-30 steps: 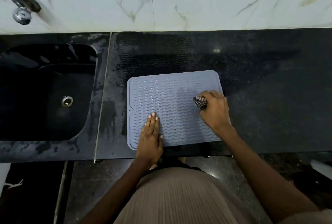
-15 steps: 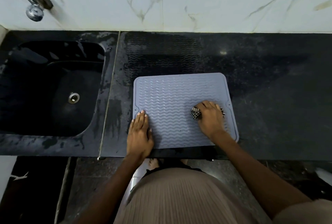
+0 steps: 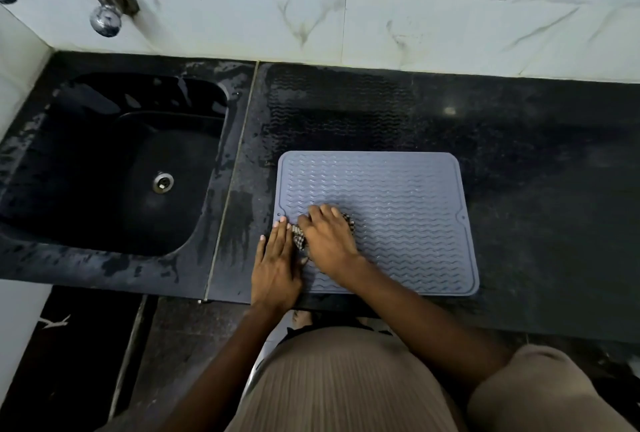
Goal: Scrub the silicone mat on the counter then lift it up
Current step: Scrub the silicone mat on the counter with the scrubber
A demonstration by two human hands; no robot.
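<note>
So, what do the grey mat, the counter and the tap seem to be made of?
The grey mat looks like soft matte silicone or rubber: moulded wavy ridges, rounded corners, no shine. The counter appears to be polished dark stone, perhaps granite: speckled, with a glint of light and wet patches. The tap seems to be chromed metal, judging by its mirror-like round end.
</note>
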